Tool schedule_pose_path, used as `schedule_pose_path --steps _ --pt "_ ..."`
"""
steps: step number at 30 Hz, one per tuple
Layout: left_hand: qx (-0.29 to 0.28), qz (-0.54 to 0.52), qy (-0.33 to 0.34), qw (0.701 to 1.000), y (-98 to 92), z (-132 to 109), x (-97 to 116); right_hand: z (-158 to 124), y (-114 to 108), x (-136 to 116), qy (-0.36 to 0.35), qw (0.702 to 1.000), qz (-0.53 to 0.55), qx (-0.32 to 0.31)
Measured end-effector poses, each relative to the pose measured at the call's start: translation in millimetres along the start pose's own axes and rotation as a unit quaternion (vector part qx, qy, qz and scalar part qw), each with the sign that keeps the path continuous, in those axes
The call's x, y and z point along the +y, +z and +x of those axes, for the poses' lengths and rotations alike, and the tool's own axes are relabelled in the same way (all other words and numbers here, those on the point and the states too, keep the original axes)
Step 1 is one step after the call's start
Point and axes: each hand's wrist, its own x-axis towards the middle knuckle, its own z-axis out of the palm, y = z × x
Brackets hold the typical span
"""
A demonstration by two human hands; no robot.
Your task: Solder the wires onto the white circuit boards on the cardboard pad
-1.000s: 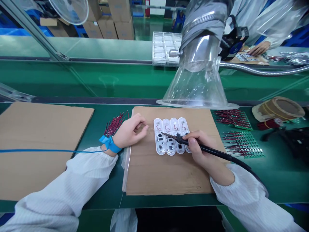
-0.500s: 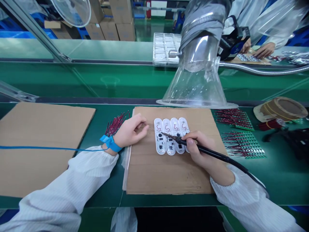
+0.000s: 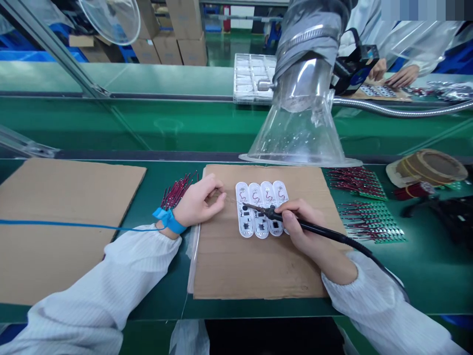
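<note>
The right hand (image 3: 299, 229) grips a soldering iron (image 3: 318, 226), its tip over the leftmost of four white circuit boards (image 3: 261, 209) on cardboard (image 3: 258, 271). The closed left hand (image 3: 199, 202) seems to pinch a thin wire (image 3: 229, 196). A slipping tip could scorch a board; a loose pinch could let the wire drift.

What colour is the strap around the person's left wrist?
The wrist strap is bright blue, shown clearly in the head view.

The person wears white ribbed sleeves (image 3: 99, 281) and a blue corded wrist strap (image 3: 168, 220).
</note>
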Motion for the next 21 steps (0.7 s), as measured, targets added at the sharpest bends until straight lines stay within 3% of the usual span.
schedule_pose_path --steps 9,21 --pt "-0.027 0.009 0.001 1.0 2.7 -1 4 8 1 -8 -0.032 0.999 -0.031 -0.006" --pt "-0.008 -0.018 -0.019 1.0 1.4 -2 -1 10 1 -12 -0.052 0.998 -0.032 -0.011"
